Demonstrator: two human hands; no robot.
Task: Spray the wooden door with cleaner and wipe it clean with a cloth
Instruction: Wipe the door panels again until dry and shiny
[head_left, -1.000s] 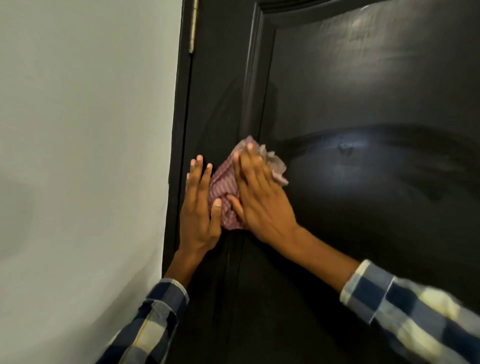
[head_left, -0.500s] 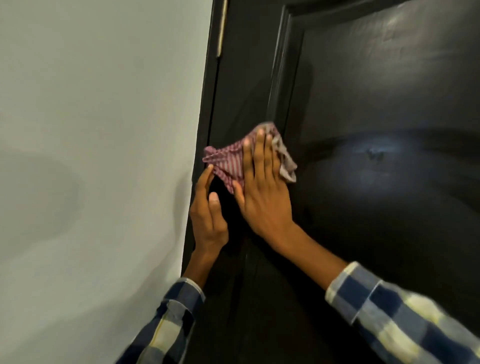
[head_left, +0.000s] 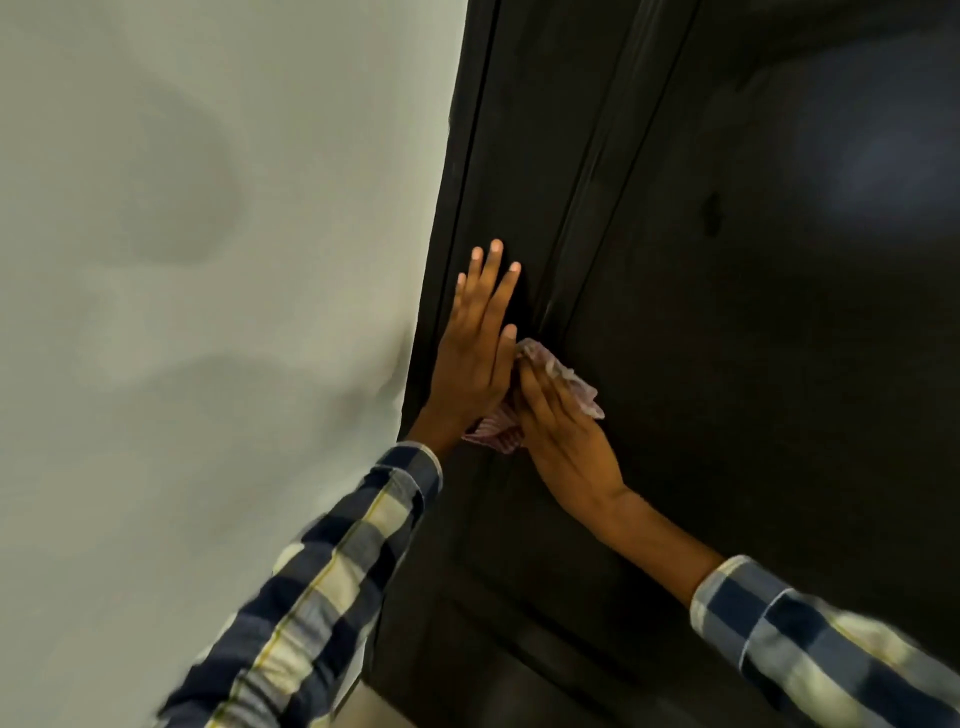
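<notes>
The dark wooden door fills the right half of the view, with a raised panel moulding running down it. A pink striped cloth lies bunched against the door beside the moulding. My right hand presses flat on the cloth with straight fingers. My left hand lies flat on the door's left stile with fingers spread and pointing up, its palm edge over the cloth's lower left corner. No spray bottle is in view.
A pale grey-green wall takes up the left half and meets the door frame. A strip of light floor shows at the bottom below the door. Both forearms wear blue and cream checked sleeves.
Both hands and the cloth have moved down the door along the stile. My left hand now lies flat above the cloth instead of below it. The view has tilted downward.
</notes>
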